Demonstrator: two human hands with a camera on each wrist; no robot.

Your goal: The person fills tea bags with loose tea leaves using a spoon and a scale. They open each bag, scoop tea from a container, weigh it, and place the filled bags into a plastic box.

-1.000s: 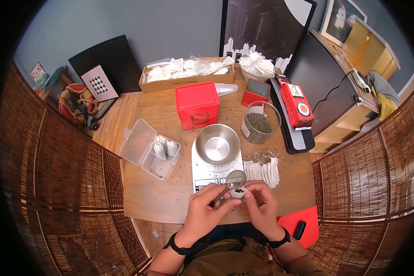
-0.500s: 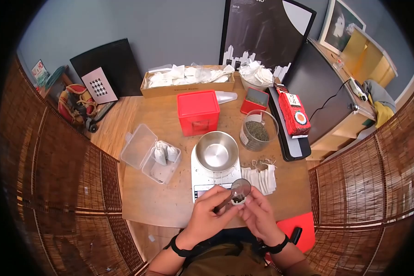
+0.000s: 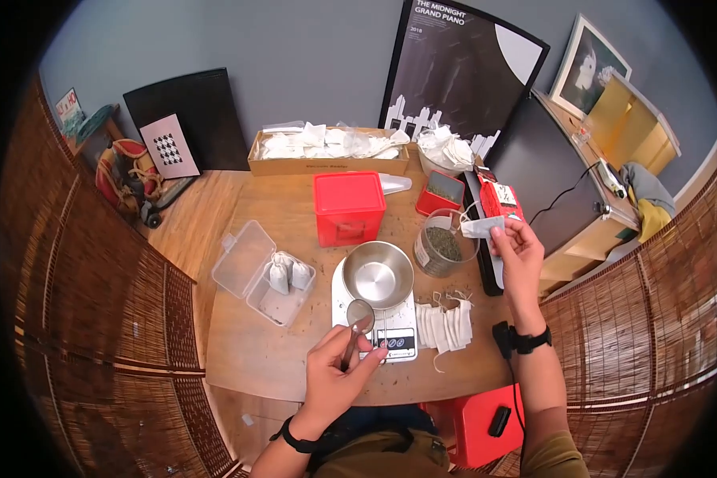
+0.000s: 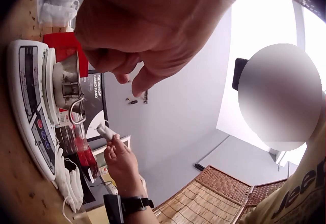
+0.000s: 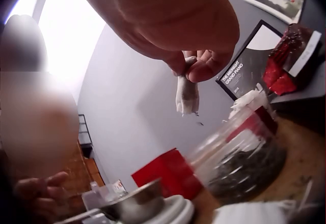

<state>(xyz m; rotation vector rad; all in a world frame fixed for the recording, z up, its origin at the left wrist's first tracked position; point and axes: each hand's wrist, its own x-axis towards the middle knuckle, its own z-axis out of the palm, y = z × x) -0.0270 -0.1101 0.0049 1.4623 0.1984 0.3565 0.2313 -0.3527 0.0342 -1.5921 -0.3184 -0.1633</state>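
The left hand (image 3: 338,370) grips the handle of a round-headed strainer or scoop (image 3: 359,317) just in front of the digital scale (image 3: 398,342). On that scale stands a steel bowl (image 3: 378,275). Pinched between the right thumb and fingers is a small white cloth bag (image 3: 482,228), tilted over the clear tub (image 3: 442,247) of dried leaves. The right wrist view shows the bag (image 5: 187,94) hanging mouth down from the right hand (image 5: 178,20), with dark specks below it. In the left wrist view the left hand (image 4: 147,20) hides its own grip.
White cloth bags (image 3: 446,325) lie right of the scale. Left of it sits an open clear box (image 3: 279,301) with filled bags. Behind are a red canister (image 3: 349,209), a red tin (image 3: 440,193), a carton (image 3: 327,166) of white pouches and a red packet (image 3: 498,197).
The right hand has moved from beside the left hand up and right to the tub, carrying the bag and tipping it over. The left hand has shifted slightly left with its tool.
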